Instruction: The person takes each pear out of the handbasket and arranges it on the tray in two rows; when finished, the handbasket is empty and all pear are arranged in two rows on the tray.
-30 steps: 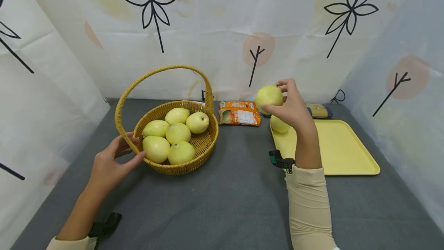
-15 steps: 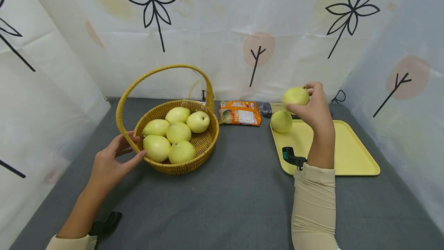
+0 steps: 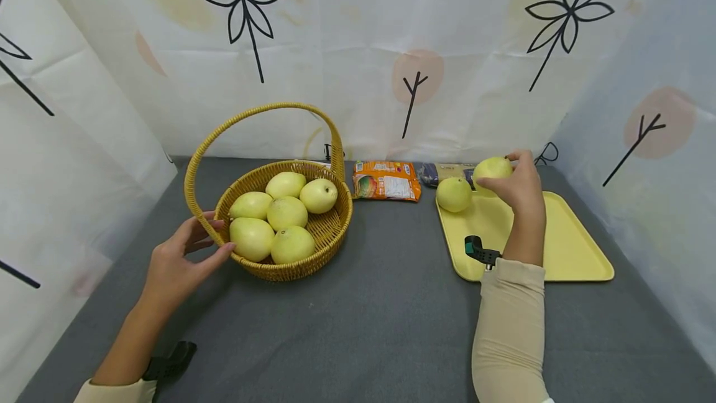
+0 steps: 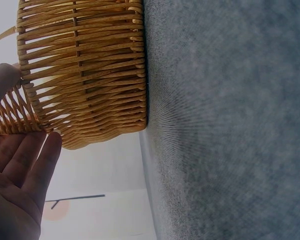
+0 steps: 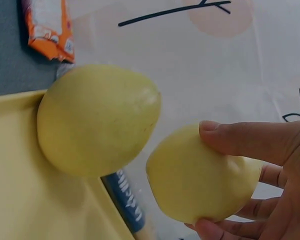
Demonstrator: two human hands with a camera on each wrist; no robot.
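Note:
In the head view my right hand (image 3: 523, 186) holds a yellow-green pear (image 3: 492, 171) above the far part of a yellow tray (image 3: 576, 247), thumb on one side and fingers on the other. A second pear (image 3: 454, 194) rests in the tray's far left corner; in the right wrist view this resting pear (image 5: 97, 120) appears beside the held pear (image 5: 200, 180). On the left, my left hand (image 3: 181, 263) grips the rim of a wicker basket (image 3: 291, 272) by the foot of its handle, thumb in front. Several pears (image 3: 287, 213) lie inside the basket.
An orange snack packet (image 3: 386, 181) lies at the back between basket and tray. Behind the tray is a dark blue and tan packet (image 3: 447, 171), partly hidden. A patterned white cloth (image 3: 347, 79) stands along the grey table's (image 3: 358, 328) back and sides.
My right hand has carried the pear to the right, past the pear in the tray, and then lowered it towards the tray. The left hand and basket have stayed in place.

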